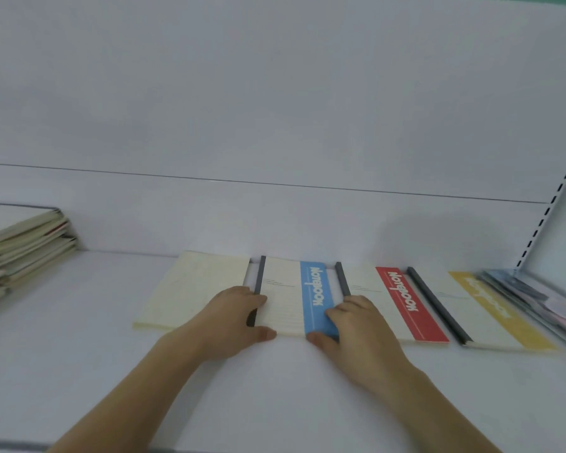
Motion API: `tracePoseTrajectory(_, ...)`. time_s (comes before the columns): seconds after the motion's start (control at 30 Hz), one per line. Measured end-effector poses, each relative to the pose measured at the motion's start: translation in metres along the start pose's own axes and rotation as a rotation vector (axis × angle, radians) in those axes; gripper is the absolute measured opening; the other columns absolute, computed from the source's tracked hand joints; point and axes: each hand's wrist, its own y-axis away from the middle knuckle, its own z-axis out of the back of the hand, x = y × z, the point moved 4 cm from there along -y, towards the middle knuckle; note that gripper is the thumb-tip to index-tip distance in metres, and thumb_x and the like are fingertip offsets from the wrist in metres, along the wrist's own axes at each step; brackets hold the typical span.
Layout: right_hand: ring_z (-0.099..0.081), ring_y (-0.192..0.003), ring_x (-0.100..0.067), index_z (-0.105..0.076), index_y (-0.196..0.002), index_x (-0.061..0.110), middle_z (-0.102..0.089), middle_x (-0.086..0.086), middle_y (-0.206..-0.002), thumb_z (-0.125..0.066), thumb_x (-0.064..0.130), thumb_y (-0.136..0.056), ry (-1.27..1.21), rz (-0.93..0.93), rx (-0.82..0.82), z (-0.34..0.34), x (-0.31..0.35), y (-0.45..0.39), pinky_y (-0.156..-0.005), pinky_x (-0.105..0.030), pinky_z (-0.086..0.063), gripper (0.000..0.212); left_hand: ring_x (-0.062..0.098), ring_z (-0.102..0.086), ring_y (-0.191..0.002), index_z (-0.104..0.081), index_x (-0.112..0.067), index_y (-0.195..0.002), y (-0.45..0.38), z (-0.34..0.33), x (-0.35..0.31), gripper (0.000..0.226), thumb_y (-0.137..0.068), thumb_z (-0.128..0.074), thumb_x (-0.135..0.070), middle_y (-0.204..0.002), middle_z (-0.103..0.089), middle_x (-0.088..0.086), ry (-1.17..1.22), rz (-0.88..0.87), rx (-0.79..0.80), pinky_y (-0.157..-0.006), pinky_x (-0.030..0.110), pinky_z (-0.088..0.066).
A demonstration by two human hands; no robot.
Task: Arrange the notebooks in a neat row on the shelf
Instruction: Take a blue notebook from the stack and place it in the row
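Blue-striped notebook (294, 297) lies flat on white shelf (79, 354), pressed at both near corners by left hand (232, 317) and right hand (356, 325), fingers flat, nothing grasped. Risk: the plain cream notebook (196, 289) or red-striped notebook (396, 305) alongside could be nudged crooked by uneven pushing.

Two bare forearms, no sleeves anywhere up to the frame's lower edge. No rings, watch or bands on the left hand (232, 317) or right hand (356, 325). Short, plain nails on the thumbs, slightly blurred; wrists slim, fingers unadorned.
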Motion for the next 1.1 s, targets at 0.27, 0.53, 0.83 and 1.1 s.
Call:
tracePoseTrajectory(0.27, -0.043, -0.109, -0.014, -0.062, -0.108, 0.02, -0.061, 0.006, -0.104, -0.046, 0.065, -0.088, -0.015, -0.056, 0.011, -0.001, -0.001, 0.0, -0.096, -0.026, -0.036, 0.052, 0.02, -0.049, -0.106, -0.056, -0.018, -0.101, 0.001, -0.003, -0.006, 0.041, -0.091, -0.054, -0.058, -0.094, -0.053, -0.003, -0.144, 0.022, -0.078, -0.085, 0.03, -0.036)
tracePoseTrajectory(0.53, -0.036, -0.132, -0.026, -0.052, -0.134, 0.014, -0.049, -0.005, -0.135, -0.052, 0.051, -0.091, 0.023, -0.073, -0.054, 0.016, 0.021, 0.022, -0.112, -0.037, -0.031, 0.056, 0.018, -0.033, -0.139, -0.042, -0.021, -0.144, 0.035, 0.005, -0.013, 0.063, -0.093, -0.053, -0.057, -0.145, -0.044, -0.003, -0.069, -0.014, -0.29, -0.114, 0.032, -0.029)
tracePoseTrajectory(0.83, -0.01, -0.146, -0.016, -0.031, -0.148, 0.023, -0.025, 0.002, -0.157, -0.033, 0.058, -0.096, -0.058, -0.017, -0.093, 0.039, 0.17, 0.043, -0.118, -0.029, -0.011, 0.063, 0.02, -0.037, -0.14, -0.045, -0.018, -0.145, 0.152, 0.057, 0.06, 0.052, -0.1, -0.046, -0.044, -0.149, -0.046, 0.0, -0.053, 0.0, -0.547, -0.116, 0.034, -0.03)
tracePoseTrajectory(1.1, -0.001, -0.147, -0.012, -0.019, -0.151, 0.028, -0.011, 0.006, -0.161, -0.024, 0.065, -0.093, -0.143, 0.114, -0.066, 0.025, 0.349, 0.039, -0.113, -0.024, -0.001, 0.069, 0.029, -0.048, -0.133, -0.054, -0.01, -0.138, 0.284, 0.109, 0.181, 0.05, -0.097, -0.056, -0.039, -0.14, -0.056, 0.008, -0.051, 0.131, -0.732, -0.11, 0.043, -0.04)
